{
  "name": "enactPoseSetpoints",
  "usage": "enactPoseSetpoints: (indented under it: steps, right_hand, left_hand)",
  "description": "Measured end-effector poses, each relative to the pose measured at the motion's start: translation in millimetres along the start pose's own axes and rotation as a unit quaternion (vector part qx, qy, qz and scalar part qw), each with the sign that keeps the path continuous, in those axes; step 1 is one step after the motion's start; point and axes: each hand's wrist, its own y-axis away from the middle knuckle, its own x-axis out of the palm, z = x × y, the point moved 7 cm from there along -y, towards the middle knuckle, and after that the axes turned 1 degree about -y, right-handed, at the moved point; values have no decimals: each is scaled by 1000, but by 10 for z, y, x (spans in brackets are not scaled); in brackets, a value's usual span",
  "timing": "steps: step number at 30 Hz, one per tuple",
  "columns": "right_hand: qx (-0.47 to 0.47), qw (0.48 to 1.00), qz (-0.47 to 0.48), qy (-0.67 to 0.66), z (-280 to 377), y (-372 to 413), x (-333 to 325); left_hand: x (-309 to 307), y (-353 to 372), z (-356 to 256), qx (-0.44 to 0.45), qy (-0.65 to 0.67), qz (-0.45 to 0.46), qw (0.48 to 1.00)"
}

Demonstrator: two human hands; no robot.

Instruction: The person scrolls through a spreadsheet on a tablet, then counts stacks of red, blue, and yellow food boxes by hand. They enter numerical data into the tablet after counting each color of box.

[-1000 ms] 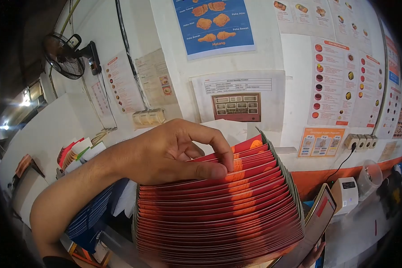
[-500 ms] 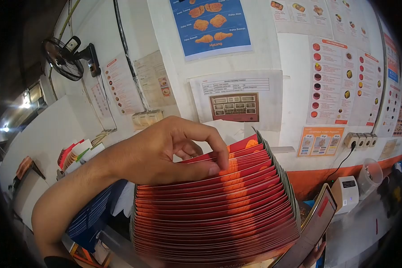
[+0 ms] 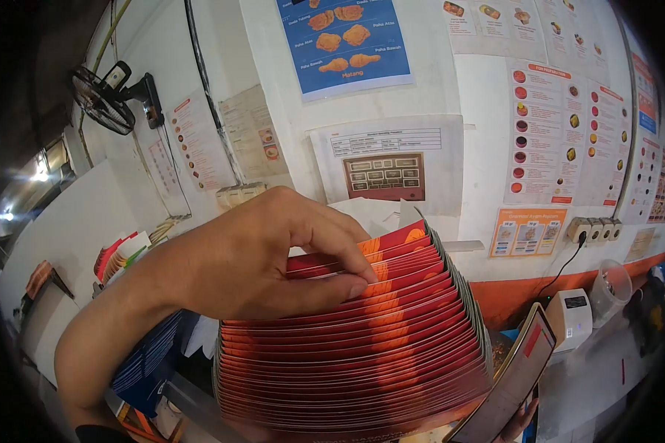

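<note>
A thick stack of red and orange printed card sheets fills the lower middle of the head view, its edges fanned in layers. Over its upper left part lies my left hand, with thumb and index finger pinched at the edge of one of the upper sheets. My right hand shows only partly at the lower right, beside a flat framed board or tablet; its fingers are mostly hidden behind that object.
Dark blue folded items are at the lower left, near red and white papers. A wall fan hangs at the upper left. At the right are a white device, a clear plastic container and sockets. Posters cover the wall.
My left hand has shifted slightly down along the sheet edges, with its thumb and index finger closer together. The view has moved a little.
</note>
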Motion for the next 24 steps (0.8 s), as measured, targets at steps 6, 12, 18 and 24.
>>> enactPoseSetpoints:
  steps: [6,12,18,24]
  right_hand:
    - [5,1000,-15,-8,-51,46,-34]
    - [3,1000,-7,-14,-55,14,-51]
    - [6,1000,2,-23,-83,-29,-85]
    - [10,999,14,-37,-135,-106,-155]
  left_hand:
    - [29,-17,-14,8,-21,16,1000]
    - [45,-27,-4,-4,-45,-1,999]
    - [16,-20,22,-57,15,-47,997]
    - [103,-21,190,4,112,-1,994]
